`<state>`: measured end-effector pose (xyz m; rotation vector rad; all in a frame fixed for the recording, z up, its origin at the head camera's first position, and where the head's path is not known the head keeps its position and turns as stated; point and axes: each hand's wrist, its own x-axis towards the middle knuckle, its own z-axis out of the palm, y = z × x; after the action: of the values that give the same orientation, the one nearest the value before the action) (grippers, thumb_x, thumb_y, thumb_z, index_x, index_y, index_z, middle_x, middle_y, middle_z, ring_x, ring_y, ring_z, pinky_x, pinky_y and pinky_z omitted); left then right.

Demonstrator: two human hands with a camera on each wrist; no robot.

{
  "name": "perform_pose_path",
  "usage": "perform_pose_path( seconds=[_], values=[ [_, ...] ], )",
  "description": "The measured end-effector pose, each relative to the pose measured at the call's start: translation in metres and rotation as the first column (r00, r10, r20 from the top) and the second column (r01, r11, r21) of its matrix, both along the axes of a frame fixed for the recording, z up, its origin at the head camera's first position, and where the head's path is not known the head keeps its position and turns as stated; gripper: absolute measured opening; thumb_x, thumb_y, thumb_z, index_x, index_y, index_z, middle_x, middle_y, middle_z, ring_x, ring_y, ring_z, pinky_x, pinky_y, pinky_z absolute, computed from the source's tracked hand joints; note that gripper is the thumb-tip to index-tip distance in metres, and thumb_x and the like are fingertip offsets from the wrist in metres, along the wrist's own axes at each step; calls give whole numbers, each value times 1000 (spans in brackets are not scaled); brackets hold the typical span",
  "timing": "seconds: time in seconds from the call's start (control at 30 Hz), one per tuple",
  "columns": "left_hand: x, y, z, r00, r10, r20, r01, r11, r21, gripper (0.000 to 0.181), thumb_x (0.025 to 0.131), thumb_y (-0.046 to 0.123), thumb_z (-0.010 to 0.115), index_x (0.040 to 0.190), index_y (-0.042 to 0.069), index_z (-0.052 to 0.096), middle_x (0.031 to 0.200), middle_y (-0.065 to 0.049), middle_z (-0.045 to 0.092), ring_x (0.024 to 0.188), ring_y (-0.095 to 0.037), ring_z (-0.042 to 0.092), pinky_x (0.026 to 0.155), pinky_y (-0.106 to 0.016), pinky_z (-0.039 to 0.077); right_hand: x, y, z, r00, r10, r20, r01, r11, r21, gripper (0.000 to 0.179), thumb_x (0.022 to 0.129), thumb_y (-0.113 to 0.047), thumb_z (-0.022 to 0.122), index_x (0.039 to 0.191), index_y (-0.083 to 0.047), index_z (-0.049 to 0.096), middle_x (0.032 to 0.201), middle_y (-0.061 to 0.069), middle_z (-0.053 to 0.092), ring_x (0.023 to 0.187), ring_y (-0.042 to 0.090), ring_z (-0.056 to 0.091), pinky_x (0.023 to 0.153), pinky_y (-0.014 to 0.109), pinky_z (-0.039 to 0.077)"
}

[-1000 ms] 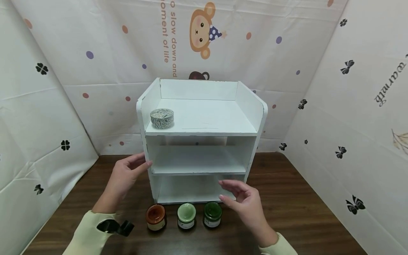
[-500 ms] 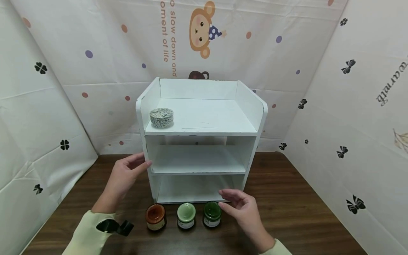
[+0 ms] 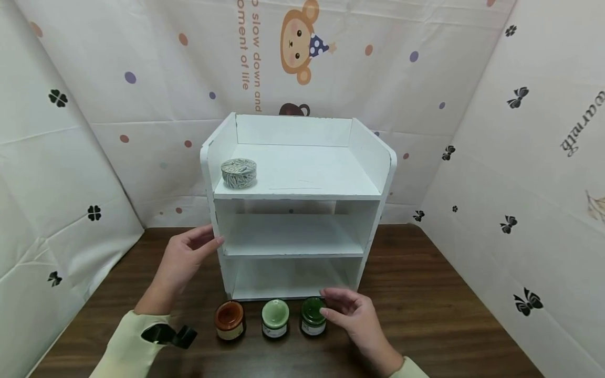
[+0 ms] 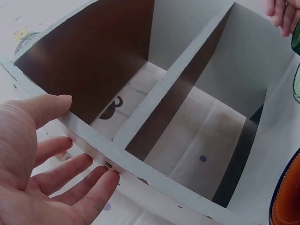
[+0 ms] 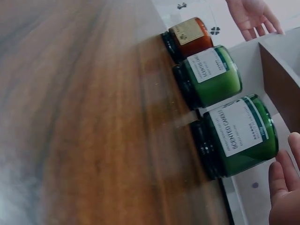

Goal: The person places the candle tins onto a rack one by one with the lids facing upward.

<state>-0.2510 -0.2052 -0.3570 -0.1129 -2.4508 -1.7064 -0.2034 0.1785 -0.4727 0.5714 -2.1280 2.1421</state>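
Observation:
My left hand [image 3: 181, 260] holds the left side panel of a white shelf unit [image 3: 293, 197], thumb at the front edge and fingers along the outer face. My right hand [image 3: 352, 317] is at the right of a dark green glass candle jar [image 3: 313, 315], thumb and fingers apart, fingertips right at its upper glass. In the right wrist view this candle jar [image 5: 241, 136] stands upside down on its black lid, its label reading "scented candle". To its left stand a light green candle jar [image 3: 275, 317] and an amber candle jar [image 3: 229, 320], also lid down.
A round tin [image 3: 239, 173] with a grey-green leafy pattern sits at the left of the shelf unit's top. The jars stand in a row on the dark wooden table [image 3: 425, 315], just before the shelf. White printed cloth [image 3: 156, 105] hangs behind and at both sides.
My right hand has moved down and slightly left to the dark green candle jar. My left hand keeps its place on the shelf's side; the jars have not moved.

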Motion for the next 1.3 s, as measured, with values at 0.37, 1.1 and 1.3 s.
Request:
perform_pose_path(
  seconds=[0.37, 1.1, 1.3],
  values=[
    [1, 0, 1, 1000, 2, 7, -2, 1000, -2, 65, 95, 48, 71, 148, 13, 56, 146, -12, 60, 120, -13, 61, 89, -15, 52, 1, 1, -6, 993, 55, 107, -59, 997, 40, 50, 86, -2, 80, 131, 9, 61, 140, 35, 55, 122, 12, 64, 102, 20, 50],
    [2, 1, 1, 1000, -1, 0, 1, 1000, 6, 65, 95, 47, 71, 148, 12, 56, 146, -12, 61, 115, -7, 61, 89, -14, 51, -5, -5, -12, 975, 107, 193, -132, 983, 126, 74, 79, -6, 88, 143, 3, 53, 142, 25, 58, 120, 2, 60, 101, 16, 47],
    [2, 1, 1, 1000, -1, 8, 1, 1000, 5, 66, 94, 49, 71, 148, 13, 56, 146, -11, 60, 117, -9, 61, 90, -16, 52, -8, -6, -13, 970, 129, 207, -160, 977, 138, 80, 77, -4, 88, 145, 7, 48, 141, 25, 57, 119, 2, 60, 102, 15, 47]
  ],
)
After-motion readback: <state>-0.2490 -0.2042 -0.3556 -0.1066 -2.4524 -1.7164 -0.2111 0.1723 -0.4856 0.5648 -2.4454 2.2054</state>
